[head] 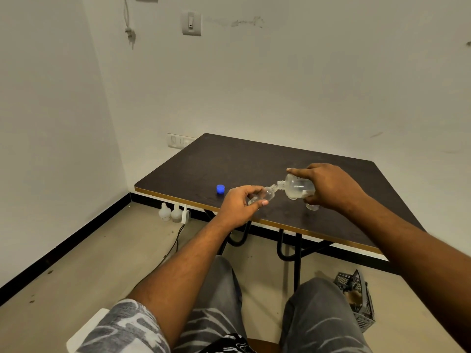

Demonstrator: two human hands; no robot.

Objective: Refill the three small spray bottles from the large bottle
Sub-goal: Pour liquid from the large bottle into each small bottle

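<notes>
Head view: two bottle mouths meet above the near edge of the dark table [254, 159].

At frame centre the left hand [238, 203] grips a tilted small spray bottle [266, 193], its open neck touching that of the large bottle [297, 187], which the right hand [330, 186] holds tipped sideways. A broad stretch of tabletop runs behind them to the wall. A blue cap [220, 189] sits just to their left. A clear object [312, 206] under the right hand is half hidden, and liquid levels are hard to read.
</notes>
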